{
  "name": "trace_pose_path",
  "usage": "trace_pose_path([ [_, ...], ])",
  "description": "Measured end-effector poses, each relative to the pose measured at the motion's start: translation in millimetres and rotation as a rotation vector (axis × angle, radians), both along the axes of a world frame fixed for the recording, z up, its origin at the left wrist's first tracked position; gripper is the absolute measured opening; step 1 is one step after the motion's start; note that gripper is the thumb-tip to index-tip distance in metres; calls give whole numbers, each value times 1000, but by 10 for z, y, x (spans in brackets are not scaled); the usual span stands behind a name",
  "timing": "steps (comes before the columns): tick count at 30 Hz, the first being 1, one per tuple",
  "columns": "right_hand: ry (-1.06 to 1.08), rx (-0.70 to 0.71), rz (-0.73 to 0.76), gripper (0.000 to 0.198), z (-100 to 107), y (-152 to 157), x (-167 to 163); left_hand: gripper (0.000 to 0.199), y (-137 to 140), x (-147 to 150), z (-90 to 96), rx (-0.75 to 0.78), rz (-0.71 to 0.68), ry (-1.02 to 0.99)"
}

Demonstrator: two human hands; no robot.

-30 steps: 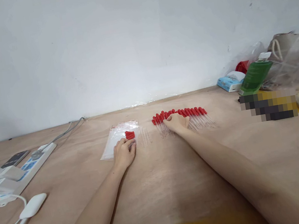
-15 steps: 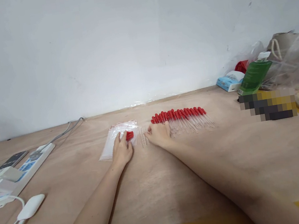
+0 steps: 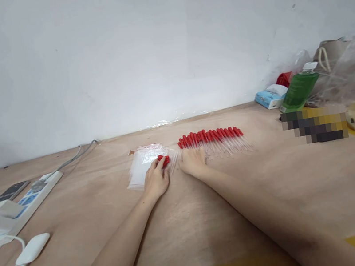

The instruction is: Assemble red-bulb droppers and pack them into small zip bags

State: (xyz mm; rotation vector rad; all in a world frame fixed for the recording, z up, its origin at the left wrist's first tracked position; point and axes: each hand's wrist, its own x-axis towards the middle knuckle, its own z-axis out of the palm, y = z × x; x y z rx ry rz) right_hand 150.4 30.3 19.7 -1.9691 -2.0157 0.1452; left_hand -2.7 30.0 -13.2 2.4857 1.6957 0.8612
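Several droppers with red rubber bulbs and thin clear tubes are gripped at the bulb end by my left hand. Their tubes point right, towards my other hand. Beneath and beside my left hand lies a stack of clear plastic bags. My right hand is closed, its fingertips bent down at the left end of a row of more red-bulbed droppers. Whatever is between those fingers is hidden. The row lies with the bulbs towards the wall and the tubes towards me.
On the left are a white power strip, a phone and a white plug-like device on a cable. To the right stand a green bottle, a blue tissue pack and plastic bags. A wall closes the back.
My left hand has moved right with the droppers, off most of the bag stack. My right hand has shifted slightly right and down, away from the held tubes.
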Motion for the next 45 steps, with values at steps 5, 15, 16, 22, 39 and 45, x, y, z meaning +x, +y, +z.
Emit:
trace_pose_path([
  [5, -7, -26, -19, 24, -14, 8, -125, 44, -75, 66, 39, 9, 25, -78],
  [15, -11, 151, 87, 24, 110, -216, 326, 25, 375, -149, 263, 29, 2, -10],
  [16, -32, 207, 134, 23, 77, -281, 450, 22, 425, -155, 262, 26, -21, 3],
  [22, -70, 567, 467, 24, -252, -649, 1078, 10, 507, -151, 233, 14, -101, 45],
  [39, 165, 660, 507, 18, -422, -704, 1132, 29, -389, 302, 78, -284, -326, -464],
  [45, 169, 611, 553, 16, -403, -728, 1034, 28, -525, 334, 83, -333, -387, -376],
])
